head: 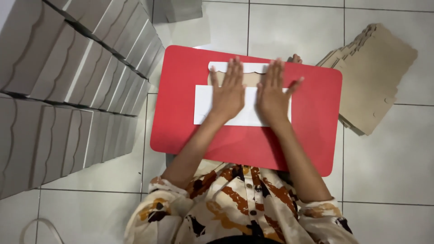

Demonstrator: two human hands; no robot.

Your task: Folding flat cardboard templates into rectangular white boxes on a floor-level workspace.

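Two bare hands lie flat, palms down and fingers spread, side by side on a flat white cardboard sheet [205, 106]. The left hand [229, 92] and right hand [272, 92] are close together but not touching, neither one gripping anything; they simply press on the sheet. The sheet is a folded box blank: white on its outer face, with a wide rectangular panel under the palms and, beyond the fingertips, a wavy-edged flap whose brown inner side shows between the two hands. It rests on a red lap tray [181, 131] with rounded corners, which extends well past the hands on all sides. To the right of the right hand, on the pale tiled floor [389, 162], lies a stack of flat brown cardboard blanks [375, 77]. To the left of the left hand stand rows of assembled white boxes [68, 86] with wavy flaps. Below the forearms, a patterned shirt [239, 208] in cream, rust and black is visible.
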